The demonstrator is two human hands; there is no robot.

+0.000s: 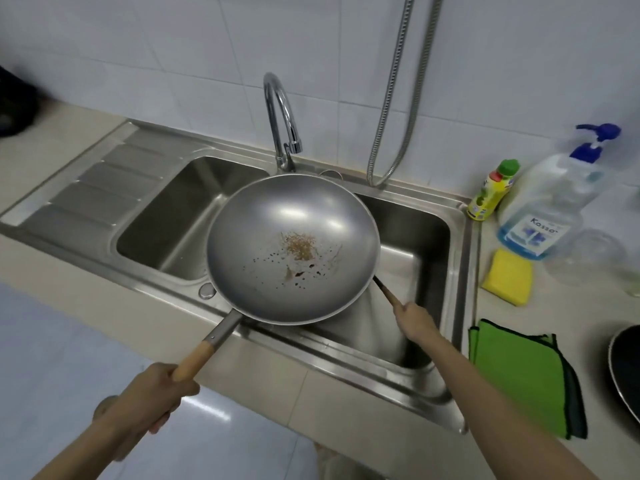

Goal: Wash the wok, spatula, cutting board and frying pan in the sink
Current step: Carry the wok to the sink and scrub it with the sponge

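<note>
— Wok point(294, 247) first, then: where is it?

— My left hand point(162, 393) has its fingers curled round the wooden end of the handle, low on the left. From there the metal shank runs up and to the right to the bowl, which I hold above the sink point(460, 258), over the divider between its two basins and partly over the right one. The inside faces up, with a brown patch of residue and dark specks near the middle.

— What lies further left?

— A ribbed draining board at the sink's left end, and something dark and blurred at the frame's edge; I cannot tell what it is.

— And behind the wok?

— The curved chrome faucet point(280, 116) stands just beyond the far rim, and a metal hose point(394, 98) hangs down the tiled wall to its right.

— Your right hand point(414, 320)?

— It grips a thin dark handle that runs up and left under the wok's rim. Its far end is hidden beneath the bowl, so I take it for the spatula point(384, 289) but cannot see the blade.

— What sits on the counter at the right?

— A small yellow bottle with a green cap point(491, 192), a clear pump bottle of blue liquid point(547, 202), a yellow sponge point(507, 277) in front of it, and a folded green cloth point(519, 372) nearer me. At the frame's right edge shows the dark curve of the frying pan point(627, 372).
</note>
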